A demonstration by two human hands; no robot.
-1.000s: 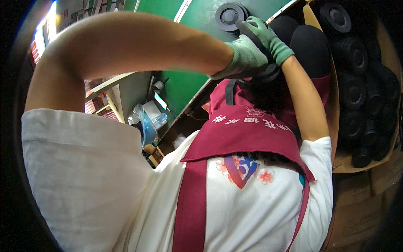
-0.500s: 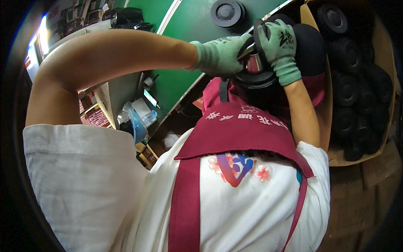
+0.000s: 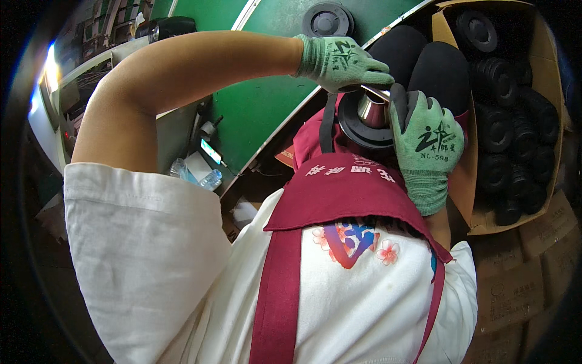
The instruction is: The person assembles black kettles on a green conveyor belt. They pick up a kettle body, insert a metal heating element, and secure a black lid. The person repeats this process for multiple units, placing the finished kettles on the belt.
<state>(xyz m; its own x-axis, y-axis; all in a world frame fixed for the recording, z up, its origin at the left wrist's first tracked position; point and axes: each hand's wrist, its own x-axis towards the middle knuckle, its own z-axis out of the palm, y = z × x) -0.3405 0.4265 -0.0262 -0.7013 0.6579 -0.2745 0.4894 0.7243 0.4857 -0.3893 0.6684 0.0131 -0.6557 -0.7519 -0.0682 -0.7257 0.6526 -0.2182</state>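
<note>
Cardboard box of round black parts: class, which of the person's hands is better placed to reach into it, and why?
Probably the right hand: it is nearer the cardboard box, which stands open at the person's right. The left hand is farther off and would likely have to cross past the right.

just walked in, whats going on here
A person's left gloved hand and right gloved hand are at a metal piece with a black disc around it, over the lap. The left fingertips are by a thin shiny edge above the piece; how firmly either hand grips is hard to tell. A spare disc lies on the green table, and an open carton at right holds many similar ones.
</note>
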